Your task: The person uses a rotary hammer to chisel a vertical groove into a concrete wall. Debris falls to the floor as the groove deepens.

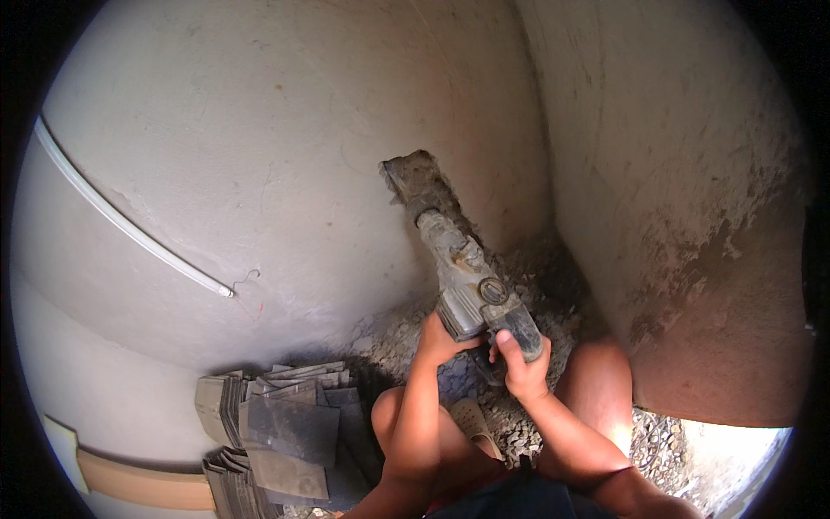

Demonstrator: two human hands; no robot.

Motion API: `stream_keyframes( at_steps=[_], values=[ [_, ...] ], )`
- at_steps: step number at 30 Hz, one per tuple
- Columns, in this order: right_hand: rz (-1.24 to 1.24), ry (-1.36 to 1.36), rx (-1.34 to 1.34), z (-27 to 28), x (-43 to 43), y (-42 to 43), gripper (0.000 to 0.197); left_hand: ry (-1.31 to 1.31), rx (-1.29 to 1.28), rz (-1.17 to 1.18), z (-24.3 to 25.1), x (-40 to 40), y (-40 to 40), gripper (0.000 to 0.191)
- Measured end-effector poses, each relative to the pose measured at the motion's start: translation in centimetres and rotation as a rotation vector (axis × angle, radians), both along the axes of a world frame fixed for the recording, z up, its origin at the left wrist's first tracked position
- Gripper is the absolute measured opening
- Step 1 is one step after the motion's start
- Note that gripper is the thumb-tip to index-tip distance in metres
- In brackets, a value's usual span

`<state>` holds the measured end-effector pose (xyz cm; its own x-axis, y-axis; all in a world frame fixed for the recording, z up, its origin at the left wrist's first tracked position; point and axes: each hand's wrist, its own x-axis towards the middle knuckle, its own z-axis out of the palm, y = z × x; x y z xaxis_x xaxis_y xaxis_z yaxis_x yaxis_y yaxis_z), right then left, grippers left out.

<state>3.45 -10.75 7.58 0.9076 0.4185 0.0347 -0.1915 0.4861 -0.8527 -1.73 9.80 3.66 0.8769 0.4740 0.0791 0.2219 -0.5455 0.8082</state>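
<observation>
A dusty rotary hammer (463,276) slants up and away from me toward the plastered wall (311,162). My right hand (528,370) grips its rear handle, thumb on top. Under the motor housing, my left hand (438,340) supports the tool from its left side; its fingers are partly hidden. The chuck end reaches a rough chiselled channel (418,172) that exposes grey material below the plaster. The channel runs down behind the tool toward the corner. Any bit is hard to make out against the rough surface.
Rubble (402,331) lies along the wall's foot and around my sandal (472,422). Stacked flat tiles or sheets (292,428) stand at lower left, near a wooden board (142,483). A white tube light (136,227) with loose wires is on the wall. A second wall (674,194) rises close at right.
</observation>
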Motion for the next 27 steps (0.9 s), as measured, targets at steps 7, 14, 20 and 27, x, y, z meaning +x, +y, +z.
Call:
stream_keyframes(
  at_steps=[7, 14, 20, 27],
  values=[
    [-0.033, -0.16, -0.068, -1.3, 0.0, 0.2, 0.03, 0.001, -0.026, -0.029, -0.4, 0.3, 0.1, 0.083],
    [-0.061, -0.401, -0.114, 1.8, -0.4, 0.2, 0.044, -0.116, -0.098, -0.105, -3.9, 0.4, 2.0, 0.082],
    [-0.112, -0.423, -0.15, 2.2, -1.3, 1.0, 0.045, -0.161, -0.196, -0.188, -4.8, -0.4, 2.2, 0.076],
    [-0.097, -0.444, -0.239, 3.4, -2.1, 1.2, 0.043, -0.107, -0.159, -0.133, -4.7, -1.0, 2.0, 0.077]
  ],
)
